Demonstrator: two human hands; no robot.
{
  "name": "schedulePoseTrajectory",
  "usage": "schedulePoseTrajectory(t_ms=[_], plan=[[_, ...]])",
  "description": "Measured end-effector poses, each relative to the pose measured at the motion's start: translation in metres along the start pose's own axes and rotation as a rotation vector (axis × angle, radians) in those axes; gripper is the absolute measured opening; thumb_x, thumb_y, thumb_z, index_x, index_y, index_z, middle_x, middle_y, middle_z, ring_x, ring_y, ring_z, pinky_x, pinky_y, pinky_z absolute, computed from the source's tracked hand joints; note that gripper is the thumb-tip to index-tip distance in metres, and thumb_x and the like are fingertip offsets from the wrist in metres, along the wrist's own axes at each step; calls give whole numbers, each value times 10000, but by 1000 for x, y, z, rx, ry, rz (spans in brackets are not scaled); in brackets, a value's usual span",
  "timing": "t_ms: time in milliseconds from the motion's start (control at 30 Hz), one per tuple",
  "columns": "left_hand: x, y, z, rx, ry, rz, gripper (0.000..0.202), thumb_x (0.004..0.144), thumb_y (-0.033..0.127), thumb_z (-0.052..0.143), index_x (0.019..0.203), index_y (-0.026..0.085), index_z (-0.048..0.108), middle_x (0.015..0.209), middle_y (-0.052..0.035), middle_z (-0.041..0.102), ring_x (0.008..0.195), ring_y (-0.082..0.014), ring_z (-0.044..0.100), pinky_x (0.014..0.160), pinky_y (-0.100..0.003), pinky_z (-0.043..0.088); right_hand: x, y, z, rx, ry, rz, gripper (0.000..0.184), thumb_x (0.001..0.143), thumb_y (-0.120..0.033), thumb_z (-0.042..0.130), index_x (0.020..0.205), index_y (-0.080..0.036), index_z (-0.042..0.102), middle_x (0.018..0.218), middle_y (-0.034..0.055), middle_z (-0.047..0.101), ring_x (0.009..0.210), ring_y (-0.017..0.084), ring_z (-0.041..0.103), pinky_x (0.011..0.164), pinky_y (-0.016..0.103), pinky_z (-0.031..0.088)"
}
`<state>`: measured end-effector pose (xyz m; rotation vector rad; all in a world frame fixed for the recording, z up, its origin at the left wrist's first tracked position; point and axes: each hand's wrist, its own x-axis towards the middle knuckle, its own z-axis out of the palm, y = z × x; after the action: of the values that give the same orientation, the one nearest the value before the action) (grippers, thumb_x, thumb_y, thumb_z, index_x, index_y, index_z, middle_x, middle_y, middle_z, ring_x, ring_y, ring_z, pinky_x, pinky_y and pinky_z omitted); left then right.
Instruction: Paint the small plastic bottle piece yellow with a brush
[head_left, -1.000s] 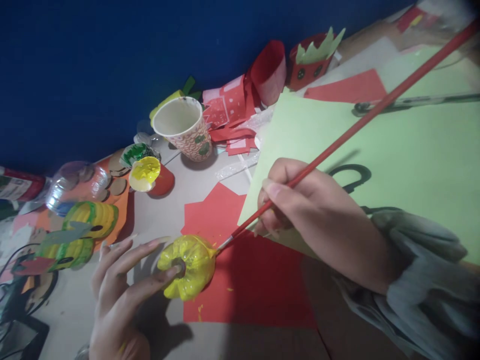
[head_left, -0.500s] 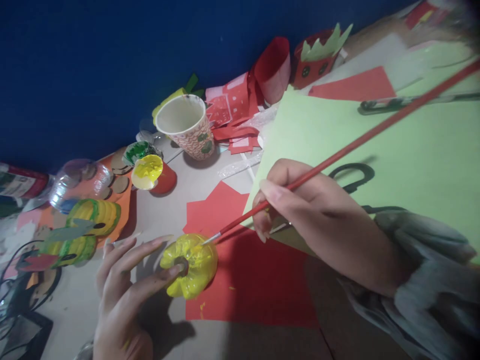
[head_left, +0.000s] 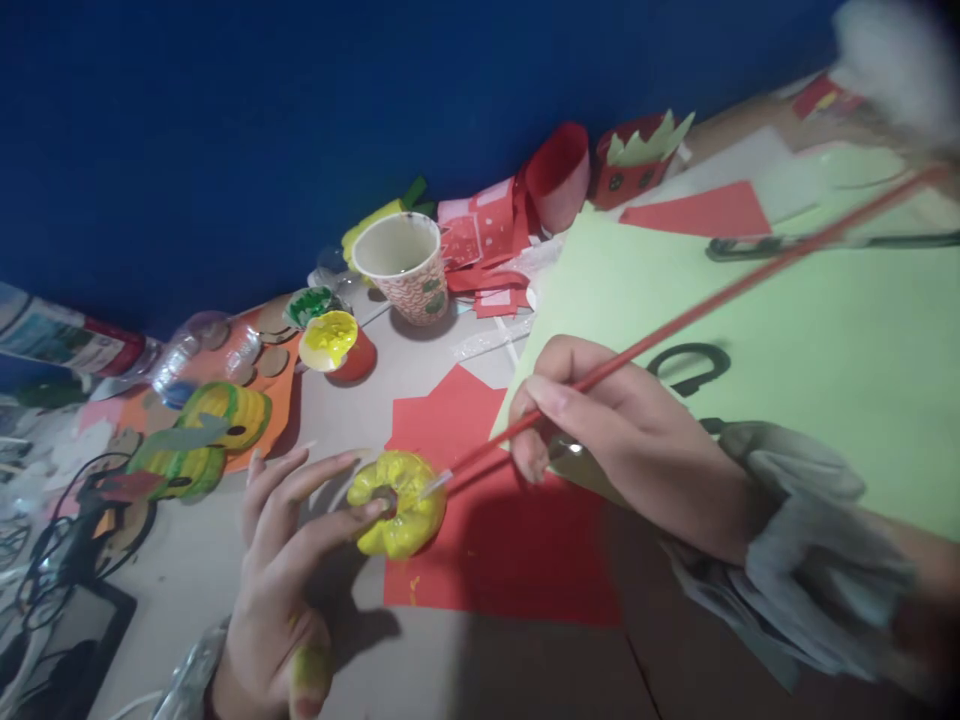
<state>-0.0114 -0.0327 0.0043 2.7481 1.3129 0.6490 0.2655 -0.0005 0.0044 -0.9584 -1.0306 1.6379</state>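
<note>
A yellow-painted, lobed plastic piece (head_left: 401,503) lies on the edge of a red paper sheet (head_left: 510,540). My left hand (head_left: 289,560) has its fingers stretched out, with a fingertip in the piece's central hole holding it down. My right hand (head_left: 600,430) pinches a long red paintbrush (head_left: 675,325), and its tip touches the piece's right side. Yellow paint marks my left thumb.
A light green sheet (head_left: 787,330) lies under black scissors (head_left: 686,365). A patterned paper cup (head_left: 405,265), pots of yellow paint (head_left: 330,340) and green paint (head_left: 309,302), red paper scraps, painted yellow-green pieces (head_left: 217,420) and a clear bottle (head_left: 187,345) crowd the left and back.
The view has shifted, so everything sits further right and smaller. The brush tip has moved over the yellow piece's right side. My left fingertip stays in the hole.
</note>
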Motion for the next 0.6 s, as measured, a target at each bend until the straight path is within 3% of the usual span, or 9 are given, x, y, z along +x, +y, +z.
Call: schedulePoseTrajectory(t_ms=[33,100,200,300,433,600], plan=[[1,0,0,-61,58,4,560,809,724,330,1072,286,559,1223,-91,527,1287,-355,357,1112,-605,136,-1,1,1,-8,-7,-15,201,905,-288,487,716,-221,471,546,-41,583,492,104,544,508,235,446],[3,1,1,-106,53,10,688,835,733,132,1046,267,592,1224,-96,538,1285,-336,353,1114,-582,129,-3,2,2,-19,13,-65,201,910,-281,475,719,-222,461,528,-48,557,469,104,511,486,239,433],[3,4,0,-136,33,5,663,847,713,188,1063,249,610,1268,-108,521,1287,-339,332,1105,-593,88,-9,-3,8,-86,99,-181,170,918,-301,469,762,-234,468,602,-38,587,530,118,546,520,260,457],[2,8,-3,-176,43,-11,646,850,709,213,1071,252,612,1277,-101,526,1272,-325,342,1100,-592,110,-18,-15,16,-357,135,-291,165,921,-305,467,775,-236,499,659,-19,596,622,136,582,614,293,476],[1,13,-7,-93,20,-34,699,822,753,215,1083,249,624,1288,-92,536,1274,-316,342,1118,-582,72,-35,-32,28,-739,-12,-401,169,930,-284,442,780,-239,505,681,-1,572,646,152,562,643,324,436],[-1,17,-10,-60,57,-16,662,802,750,326,1074,233,636,1292,-90,546,1279,-327,338,1135,-583,-7,-46,-38,41,-964,-142,-429,137,934,-267,423,823,-230,495,782,26,585,735,173,575,665,334,417]])
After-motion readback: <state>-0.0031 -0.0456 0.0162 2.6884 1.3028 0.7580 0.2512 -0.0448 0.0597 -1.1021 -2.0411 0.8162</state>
